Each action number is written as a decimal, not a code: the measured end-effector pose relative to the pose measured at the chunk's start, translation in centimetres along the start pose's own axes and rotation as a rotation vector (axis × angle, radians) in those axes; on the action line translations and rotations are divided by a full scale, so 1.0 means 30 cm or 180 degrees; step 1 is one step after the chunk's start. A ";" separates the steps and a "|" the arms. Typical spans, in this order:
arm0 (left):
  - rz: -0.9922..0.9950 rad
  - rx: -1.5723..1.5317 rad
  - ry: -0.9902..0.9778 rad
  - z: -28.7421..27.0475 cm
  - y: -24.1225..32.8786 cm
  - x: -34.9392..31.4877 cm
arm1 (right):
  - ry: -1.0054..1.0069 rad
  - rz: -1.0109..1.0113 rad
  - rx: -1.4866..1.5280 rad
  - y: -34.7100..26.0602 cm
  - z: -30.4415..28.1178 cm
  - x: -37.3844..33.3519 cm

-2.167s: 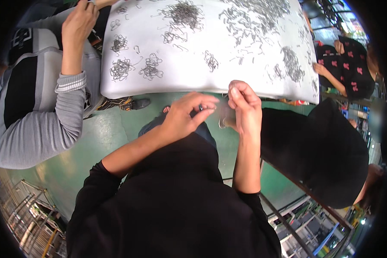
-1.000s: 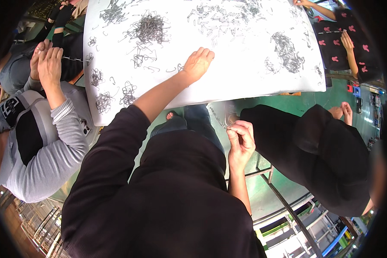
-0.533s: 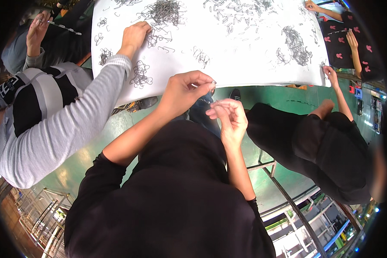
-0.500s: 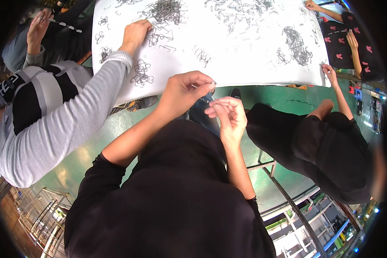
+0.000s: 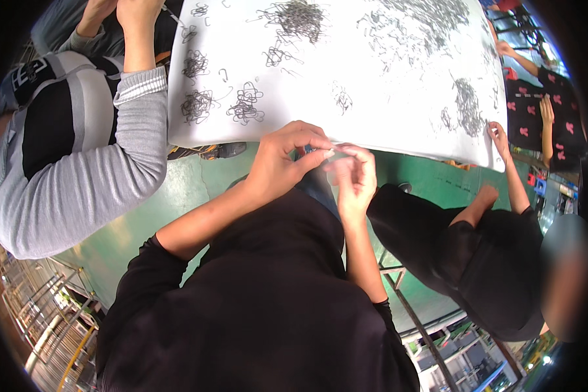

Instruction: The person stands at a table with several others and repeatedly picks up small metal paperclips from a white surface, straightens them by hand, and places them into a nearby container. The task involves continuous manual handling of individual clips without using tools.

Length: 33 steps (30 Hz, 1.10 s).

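Observation:
My left hand is closed in a pinch in front of the table's near edge. Between its thumb and forefinger is a tiny light-coloured piece, too small to name. Right beside it, my right hand has its fingers curled in toward that pinch. The right thumb is smeared by motion, and whatever these fingers grip cannot be made out. Beyond both hands lies a white-covered table. On it, nearest to my hands, are a small heap of dark wire pieces and a larger cluster of bent wire loops.
More dark wire heaps and scattered short pieces cover the far side. To the left sits a person in a grey sleeve. On the right, another in black reaches a hand to the table corner.
My right fingers have come up against the left pinch. The view has shifted, so the table appears farther right. The grey-sleeved arm at left has drawn back from the wire heaps.

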<state>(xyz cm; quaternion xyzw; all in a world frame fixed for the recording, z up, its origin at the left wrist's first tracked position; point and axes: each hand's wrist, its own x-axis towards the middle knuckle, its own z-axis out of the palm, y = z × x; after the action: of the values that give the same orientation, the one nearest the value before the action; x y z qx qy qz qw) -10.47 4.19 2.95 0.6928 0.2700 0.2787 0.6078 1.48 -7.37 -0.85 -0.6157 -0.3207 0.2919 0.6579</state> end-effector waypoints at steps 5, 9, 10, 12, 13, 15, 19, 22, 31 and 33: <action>0.0085 0.0161 0.0246 -0.010 -0.043 -0.034 | -0.0369 -0.0406 -0.1766 0.176 0.061 0.316; 0.0038 0.0209 0.0375 0.004 -0.060 -0.061 | -0.0942 -0.0223 -0.2914 0.295 0.201 0.528; 0.0041 0.0196 0.0406 0.010 -0.063 -0.064 | -0.1053 -0.0117 -0.3145 0.311 0.234 0.562; 0.0082 0.0242 0.0459 0.022 -0.070 -0.063 | -0.1253 -0.0054 -0.3541 0.332 0.293 0.611; 0.0115 0.0256 0.0465 0.027 -0.072 -0.064 | -0.1298 -0.0174 -0.3746 0.339 0.319 0.624; 0.0170 0.0221 0.0470 0.035 -0.075 -0.066 | -0.1345 -0.0426 -0.4159 0.343 0.339 0.628; 0.0150 0.0200 0.0314 0.043 -0.084 -0.065 | -0.1152 -0.0238 -0.3686 0.323 0.259 0.585; 0.0119 0.0139 0.0203 0.051 -0.089 -0.069 | -0.1121 -0.0171 -0.3444 0.304 0.185 0.548; 0.0148 0.0270 0.0025 0.058 -0.117 -0.090 | -0.1789 -0.0825 -0.4144 0.366 0.324 0.625; 0.0188 0.0290 -0.0012 0.068 -0.121 -0.091 | -0.1622 -0.0976 -0.3882 0.357 0.321 0.614</action>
<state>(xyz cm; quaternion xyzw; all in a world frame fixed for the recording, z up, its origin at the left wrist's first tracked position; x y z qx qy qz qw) -11.05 1.26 -1.02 0.7280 0.2606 0.2826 0.5677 5.56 13.76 -10.04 -0.7362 -0.6568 0.0982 0.1307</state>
